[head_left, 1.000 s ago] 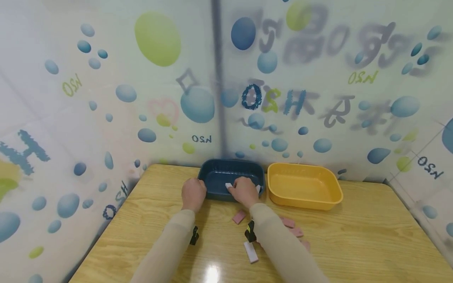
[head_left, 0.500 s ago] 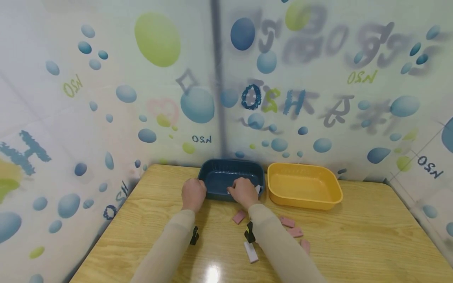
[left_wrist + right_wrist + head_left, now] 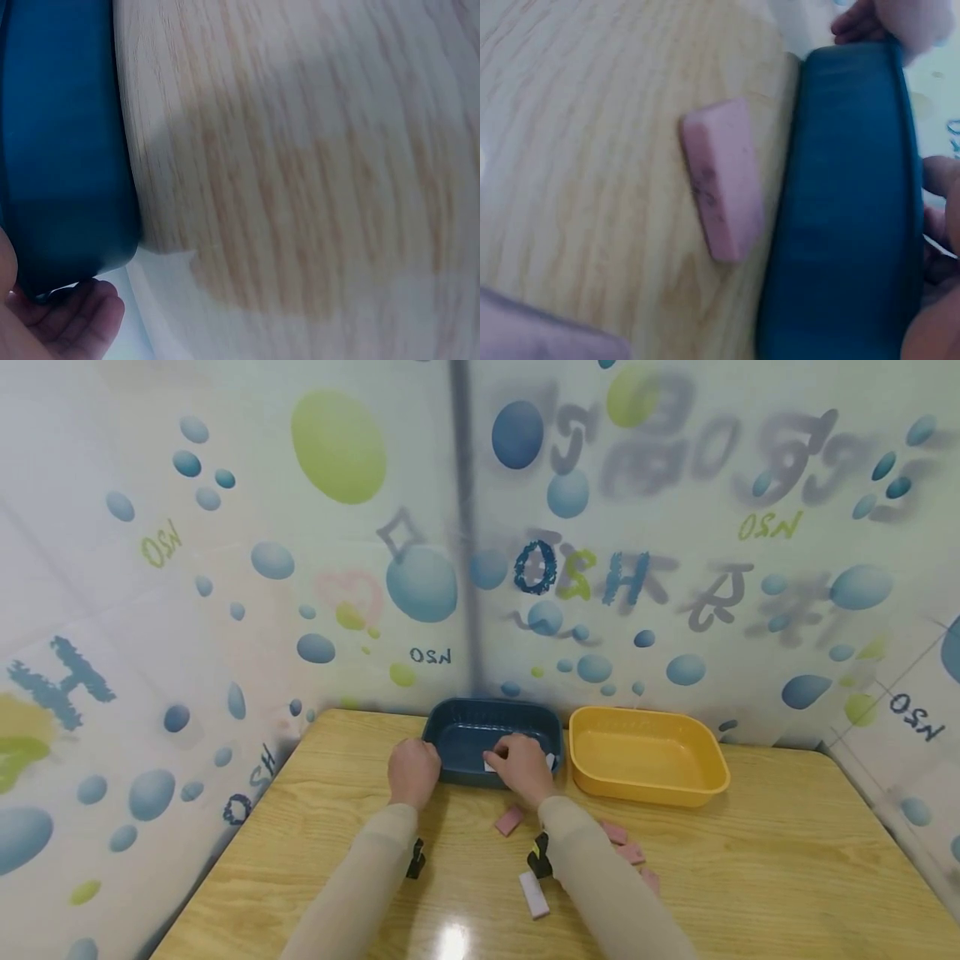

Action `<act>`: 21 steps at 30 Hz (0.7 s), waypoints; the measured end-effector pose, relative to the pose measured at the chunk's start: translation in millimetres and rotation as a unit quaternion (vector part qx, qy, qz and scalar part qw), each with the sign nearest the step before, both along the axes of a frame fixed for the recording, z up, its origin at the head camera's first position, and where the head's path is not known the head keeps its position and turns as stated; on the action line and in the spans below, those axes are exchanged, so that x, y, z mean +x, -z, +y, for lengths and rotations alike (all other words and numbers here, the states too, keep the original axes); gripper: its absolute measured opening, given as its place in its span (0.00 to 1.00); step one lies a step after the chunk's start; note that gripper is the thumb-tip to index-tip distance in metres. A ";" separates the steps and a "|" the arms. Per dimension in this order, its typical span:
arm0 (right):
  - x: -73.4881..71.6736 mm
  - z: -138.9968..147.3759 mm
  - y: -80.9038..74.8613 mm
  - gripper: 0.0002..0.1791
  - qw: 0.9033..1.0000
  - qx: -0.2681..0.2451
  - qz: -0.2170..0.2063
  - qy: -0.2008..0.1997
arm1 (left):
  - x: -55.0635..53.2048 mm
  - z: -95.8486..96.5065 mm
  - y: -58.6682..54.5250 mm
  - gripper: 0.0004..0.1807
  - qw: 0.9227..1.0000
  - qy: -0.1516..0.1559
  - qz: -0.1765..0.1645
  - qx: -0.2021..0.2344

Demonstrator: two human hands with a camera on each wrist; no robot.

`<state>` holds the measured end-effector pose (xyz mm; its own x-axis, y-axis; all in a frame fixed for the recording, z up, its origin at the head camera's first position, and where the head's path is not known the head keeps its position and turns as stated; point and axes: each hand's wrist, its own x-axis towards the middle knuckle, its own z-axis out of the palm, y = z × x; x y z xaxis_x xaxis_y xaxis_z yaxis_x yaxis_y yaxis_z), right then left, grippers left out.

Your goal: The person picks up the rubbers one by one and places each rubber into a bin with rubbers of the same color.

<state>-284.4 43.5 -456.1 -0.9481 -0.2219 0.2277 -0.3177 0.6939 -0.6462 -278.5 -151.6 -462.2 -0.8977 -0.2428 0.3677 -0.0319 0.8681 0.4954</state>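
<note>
My left hand (image 3: pixel 414 772) grips the near-left corner of a dark blue plastic tub (image 3: pixel 465 745), its fingers curled under the rim in the left wrist view. Inside that tub, at the front right, my right hand (image 3: pixel 522 767) is lowered with thumb and bent fingers slightly apart. A small white block (image 3: pixel 490 768) lies just under the thumb tip. Another white block (image 3: pixel 551 761) shows partly behind the hand, by the tub's right wall. In the right wrist view the tub's side hides what is below the right fingers (image 3: pixel 939 176).
A yellow tub (image 3: pixel 645 756) stands right of the blue one. On the wooden table (image 3: pixel 787 860) lie a pink eraser-like block (image 3: pixel 724 180) before the blue tub, several pink blocks (image 3: pixel 632 853) by the right forearm, and a white block (image 3: pixel 534 895). A patterned wall rises behind.
The white block at my right fingertips has gone down into the blue tub and now lies under the thumb. The fingers have loosened. My left hand stays on the tub's corner.
</note>
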 end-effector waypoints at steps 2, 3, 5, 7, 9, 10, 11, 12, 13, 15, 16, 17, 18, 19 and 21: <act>1.1 6.1 -2.6 0.09 0.999 -0.031 0.008 -0.011 | 0.3 0.3 -0.2 0.25 1.000 0.000 0.002 -0.001; 1.4 9.4 -4.0 0.09 0.999 -0.039 0.013 -0.014 | 0.5 0.5 -0.4 0.25 1.000 0.001 0.002 -0.002; 2.6 16.0 -7.3 0.08 0.999 -0.043 0.018 -0.011 | 1.1 0.9 -1.0 0.26 1.000 0.001 0.002 -0.003; 4.2 23.4 -9.7 0.07 0.999 -0.036 0.029 -0.004 | 1.6 1.5 -1.3 0.26 1.000 0.000 0.001 -0.001; 6.1 30.8 -12.1 0.06 0.999 -0.031 0.038 -0.001 | 2.3 2.1 -1.5 0.26 1.000 0.000 0.001 0.000; 7.3 34.3 -13.6 0.06 0.999 -0.030 0.039 0.000 | 2.6 2.4 -1.6 0.26 1.000 0.000 0.001 0.001; 8.6 37.7 -15.3 0.05 0.999 -0.028 0.040 0.002 | 2.8 2.6 -1.7 0.26 1.000 0.000 0.003 0.003; 9.7 40.9 -16.9 0.05 0.999 -0.028 0.038 0.003 | 3.1 2.7 -1.8 0.26 1.000 0.001 0.005 0.003; 11.3 43.8 -19.1 0.05 0.999 -0.029 0.036 0.002 | 3.2 2.8 -1.9 0.26 1.000 0.001 0.006 0.004; 14.2 49.1 -23.0 0.05 0.999 -0.029 0.029 -0.002 | 3.1 2.8 -1.7 0.26 1.000 0.001 0.008 0.002; 16.0 51.3 -25.4 0.05 0.999 -0.026 0.026 -0.003 | 3.1 2.7 -1.6 0.26 1.000 0.001 0.009 0.003; 18.0 53.5 -27.7 0.05 0.999 -0.024 0.024 -0.006 | 2.9 2.7 -1.4 0.26 1.000 0.001 0.010 0.001; 19.9 55.5 -29.8 0.05 0.999 -0.023 0.025 -0.010 | 2.7 2.6 -1.1 0.26 1.000 0.002 0.011 -0.001; 22.1 57.5 -31.6 0.05 0.999 -0.020 0.028 -0.015 | 2.5 2.5 -0.9 0.26 1.000 0.002 0.012 -0.003; 26.3 61.6 -33.7 0.05 0.999 -0.013 0.038 -0.026 | 2.2 2.6 -0.5 0.25 1.000 0.003 0.014 -0.010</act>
